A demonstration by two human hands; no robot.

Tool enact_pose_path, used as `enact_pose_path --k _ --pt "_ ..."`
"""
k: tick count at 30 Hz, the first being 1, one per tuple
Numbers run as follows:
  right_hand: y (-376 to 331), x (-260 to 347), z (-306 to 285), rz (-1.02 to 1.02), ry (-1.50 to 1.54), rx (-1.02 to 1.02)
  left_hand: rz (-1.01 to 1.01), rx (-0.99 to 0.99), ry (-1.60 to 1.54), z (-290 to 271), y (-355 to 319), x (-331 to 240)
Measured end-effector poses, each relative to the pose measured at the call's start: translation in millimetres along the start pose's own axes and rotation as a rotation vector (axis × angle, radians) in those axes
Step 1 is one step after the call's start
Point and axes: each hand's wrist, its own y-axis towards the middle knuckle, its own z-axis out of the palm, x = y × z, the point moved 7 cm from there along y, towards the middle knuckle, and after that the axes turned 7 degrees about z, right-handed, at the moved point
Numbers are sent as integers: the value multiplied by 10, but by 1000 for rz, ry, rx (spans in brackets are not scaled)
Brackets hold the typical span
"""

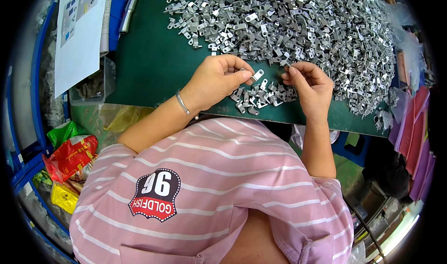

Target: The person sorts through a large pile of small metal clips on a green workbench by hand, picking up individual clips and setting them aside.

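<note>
My left hand (226,76) pinches a small bent metal bracket (259,74) between thumb and fingertips; its flat end with a round hole points up and right. To the right, my right hand (309,81) is closed in a pinch, with a small metal piece (288,65) showing at the fingertips. Just below and between both hands lies a small group of loose brackets (264,96) near the table's front edge. Beyond them spreads a large heap of similar silvery brackets (298,21). A metal bangle circles my left wrist.
Everything lies on a dark green table (144,59). At its left stand a clear plastic bin (109,75), a white printed sheet (81,35) and a blue holder (119,12). Coloured bags (72,157) sit by a blue rack at lower left. Pink and purple sheets (414,124) hang at right.
</note>
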Motion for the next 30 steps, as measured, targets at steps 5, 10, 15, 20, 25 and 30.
enact_pose_path --k 5,10,15,20,25,30 --pt "-94 -5 70 72 118 78 66 14 50 26 -16 -57" --pt "-174 -56 122 143 284 153 62 37 106 40 -30 -83" --pt "-191 -24 83 172 358 176 191 11 438 -7 7 -86" --pt "-207 -23 -357 167 417 60 334 3 777 19 8 -175" --pt "-358 -199 -752 303 19 -24 337 1 799 37 27 -161" --pt "-435 -109 -741 -39 -574 -121 256 18 795 13 49 -115"
